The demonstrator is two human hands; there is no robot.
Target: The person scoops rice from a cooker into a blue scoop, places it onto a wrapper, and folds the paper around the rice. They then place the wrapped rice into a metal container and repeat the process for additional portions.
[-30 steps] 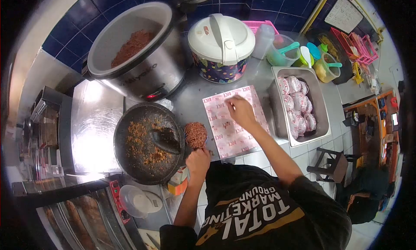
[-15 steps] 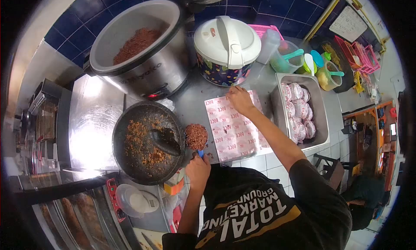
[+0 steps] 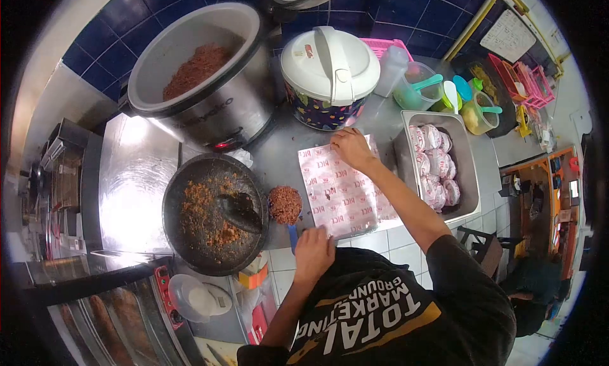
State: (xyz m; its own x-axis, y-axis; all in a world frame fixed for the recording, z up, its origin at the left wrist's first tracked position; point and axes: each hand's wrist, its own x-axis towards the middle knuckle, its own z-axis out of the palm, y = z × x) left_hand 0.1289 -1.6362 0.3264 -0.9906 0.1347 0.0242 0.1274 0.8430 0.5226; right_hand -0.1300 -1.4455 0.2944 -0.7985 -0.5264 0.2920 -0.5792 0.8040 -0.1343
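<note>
While the fingers of my right hand (image 3: 352,149) lay spread and flat on the far edge of the printed paper sheet (image 3: 339,195), pinning it without gripping, my left hand (image 3: 314,252) curled at the near edge. I could not tell whether those fingers had pinched the paper. The sheet lay flat on the counter (image 3: 279,153), between the scoop of red rice (image 3: 285,204) and the steel tray (image 3: 468,156) of wrapped packets. I judged it light, thin and limp, probably slick and easy to crease or tear, so best held by an edge or corner. Further left sat the stone mortar (image 3: 212,210), with the rice cooker (image 3: 203,74) behind it.
</note>
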